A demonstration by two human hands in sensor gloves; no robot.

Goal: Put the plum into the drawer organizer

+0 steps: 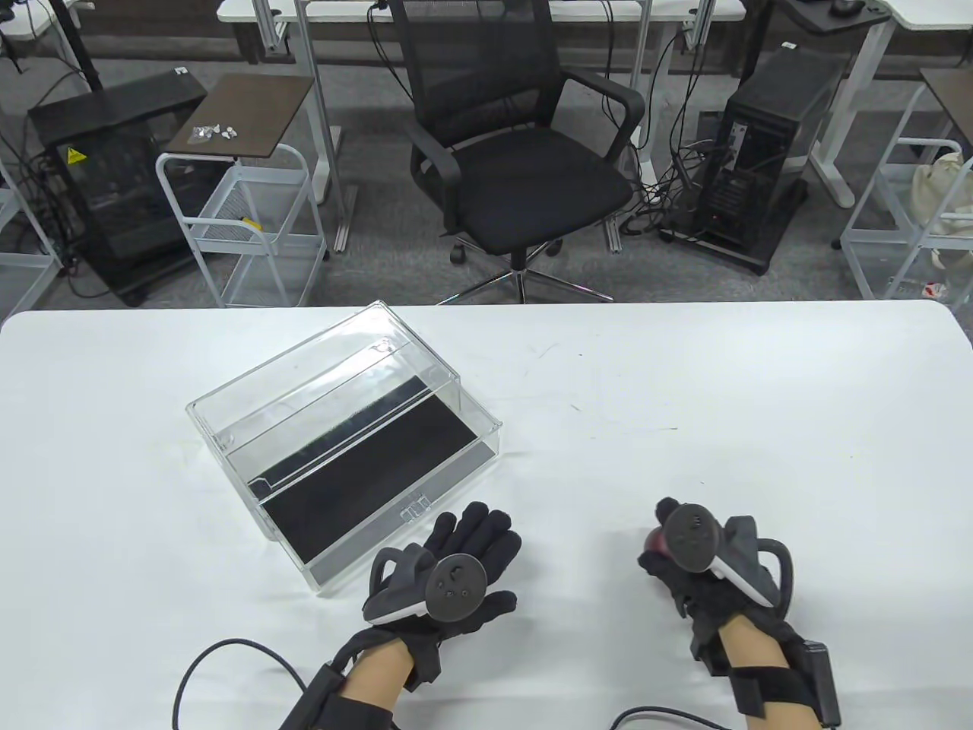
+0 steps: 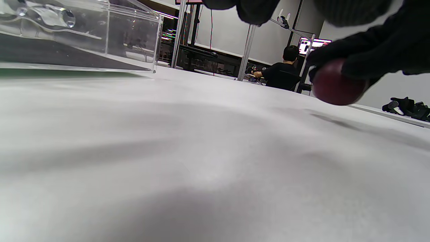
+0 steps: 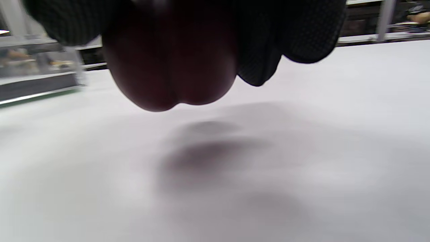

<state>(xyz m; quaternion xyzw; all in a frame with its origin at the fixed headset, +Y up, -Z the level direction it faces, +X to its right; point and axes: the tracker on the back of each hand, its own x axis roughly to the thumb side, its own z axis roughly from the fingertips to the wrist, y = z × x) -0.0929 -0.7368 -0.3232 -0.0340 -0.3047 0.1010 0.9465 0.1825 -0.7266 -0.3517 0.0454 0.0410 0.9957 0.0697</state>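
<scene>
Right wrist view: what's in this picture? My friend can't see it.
A dark red plum fills the top, held by black gloved fingers just above a white table, with its shadow below. A clear drawer organizer sits blurry at the left.

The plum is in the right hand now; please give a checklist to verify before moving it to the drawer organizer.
1. Plum gripped by the right hand: ok.
2. Plum lifted off the table, shadow below it: ok.
3. Drawer organizer open on top: ok.
4. Organizer's black floor free: ok.
5. Left hand outside the organizer, flat beside it: ok.
6. Grip firmness: cannot tell.
</scene>
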